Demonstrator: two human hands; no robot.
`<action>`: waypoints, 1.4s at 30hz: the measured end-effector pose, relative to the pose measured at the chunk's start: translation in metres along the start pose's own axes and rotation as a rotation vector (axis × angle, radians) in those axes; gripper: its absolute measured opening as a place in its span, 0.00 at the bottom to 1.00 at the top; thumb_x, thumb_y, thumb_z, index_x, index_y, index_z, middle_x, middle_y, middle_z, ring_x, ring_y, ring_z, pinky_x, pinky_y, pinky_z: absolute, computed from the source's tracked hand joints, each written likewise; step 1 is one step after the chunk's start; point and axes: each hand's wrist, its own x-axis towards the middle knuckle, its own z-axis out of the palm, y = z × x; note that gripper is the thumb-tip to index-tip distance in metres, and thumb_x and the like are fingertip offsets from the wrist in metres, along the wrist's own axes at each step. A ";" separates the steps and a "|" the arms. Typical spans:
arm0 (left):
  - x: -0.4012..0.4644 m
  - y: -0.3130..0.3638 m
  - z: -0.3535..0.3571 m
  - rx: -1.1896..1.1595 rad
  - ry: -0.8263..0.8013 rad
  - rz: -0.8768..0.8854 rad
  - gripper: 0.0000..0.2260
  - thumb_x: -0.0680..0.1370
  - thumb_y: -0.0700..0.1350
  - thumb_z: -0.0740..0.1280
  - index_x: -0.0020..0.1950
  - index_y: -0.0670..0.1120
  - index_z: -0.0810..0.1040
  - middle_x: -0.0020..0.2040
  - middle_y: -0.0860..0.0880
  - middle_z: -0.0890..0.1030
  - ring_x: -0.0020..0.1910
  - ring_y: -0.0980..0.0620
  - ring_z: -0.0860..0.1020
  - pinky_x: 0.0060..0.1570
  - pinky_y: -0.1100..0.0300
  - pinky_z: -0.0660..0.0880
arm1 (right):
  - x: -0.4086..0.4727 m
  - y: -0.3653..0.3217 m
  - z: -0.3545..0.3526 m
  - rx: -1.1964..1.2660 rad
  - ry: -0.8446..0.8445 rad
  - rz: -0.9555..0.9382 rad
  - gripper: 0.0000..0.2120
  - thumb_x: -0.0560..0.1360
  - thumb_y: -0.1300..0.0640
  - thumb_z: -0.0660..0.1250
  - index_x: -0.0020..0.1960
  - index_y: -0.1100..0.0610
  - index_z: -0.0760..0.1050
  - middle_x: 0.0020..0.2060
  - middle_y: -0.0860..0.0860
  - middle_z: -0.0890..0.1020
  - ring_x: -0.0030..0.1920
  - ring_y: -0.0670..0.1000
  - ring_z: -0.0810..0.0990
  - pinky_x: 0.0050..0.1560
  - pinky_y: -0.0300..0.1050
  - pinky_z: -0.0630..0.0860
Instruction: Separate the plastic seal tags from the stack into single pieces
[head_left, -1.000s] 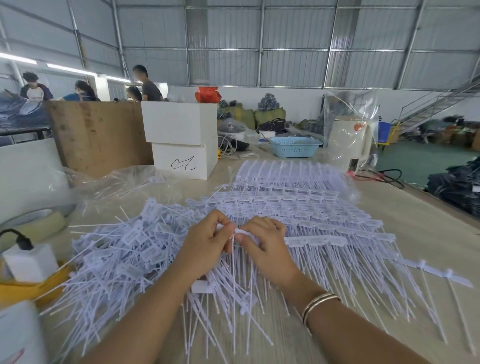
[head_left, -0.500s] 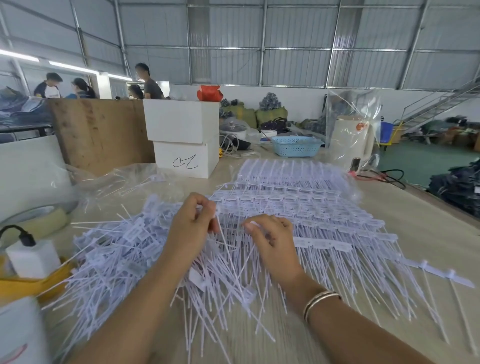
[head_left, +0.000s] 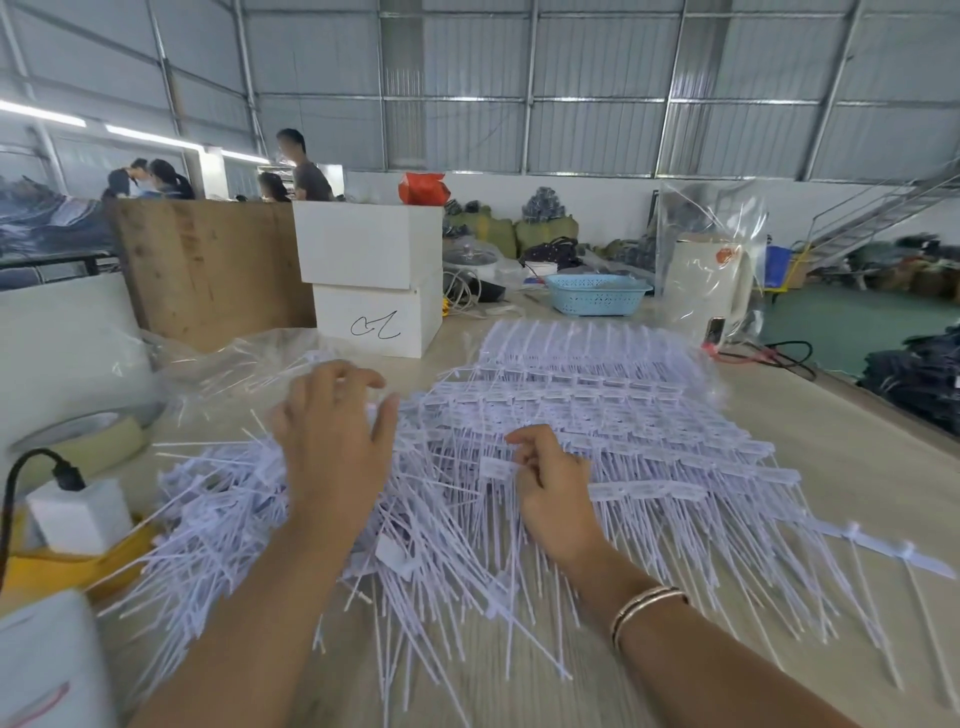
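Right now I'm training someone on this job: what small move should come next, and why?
Probably bring the left hand back to the strip of joined tags that the right hand pinches, and snap off the end tag. The left hand is open and holds nothing above the loose pile, while the right hand already has a tag head between its fingertips.

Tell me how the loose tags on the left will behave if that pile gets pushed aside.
The loose tags lie crisscrossed, so they would likely snag and drag as a clump. Their thin tails look springy, probably flexing rather than snapping. Likely light and smooth, strays may slide off across the table.
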 end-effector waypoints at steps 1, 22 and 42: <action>-0.001 0.011 -0.001 -0.075 -0.022 0.107 0.09 0.78 0.50 0.61 0.48 0.46 0.78 0.48 0.47 0.78 0.49 0.44 0.73 0.48 0.51 0.63 | -0.001 -0.001 0.000 0.030 0.006 -0.023 0.19 0.74 0.70 0.57 0.50 0.45 0.67 0.36 0.44 0.72 0.38 0.51 0.72 0.52 0.49 0.64; -0.030 0.041 0.019 -0.358 -0.414 -0.016 0.06 0.80 0.47 0.60 0.43 0.52 0.70 0.24 0.56 0.66 0.28 0.61 0.68 0.52 0.57 0.61 | -0.006 -0.029 -0.007 -0.603 -0.047 -0.276 0.19 0.75 0.52 0.47 0.53 0.53 0.75 0.42 0.48 0.80 0.45 0.51 0.74 0.50 0.46 0.61; -0.029 0.038 0.019 -0.413 -0.432 0.042 0.21 0.81 0.45 0.62 0.28 0.57 0.63 0.23 0.55 0.69 0.26 0.58 0.70 0.47 0.44 0.71 | 0.006 -0.027 -0.025 -0.175 -0.464 -0.090 0.12 0.80 0.53 0.59 0.47 0.62 0.71 0.30 0.47 0.68 0.32 0.46 0.67 0.37 0.43 0.63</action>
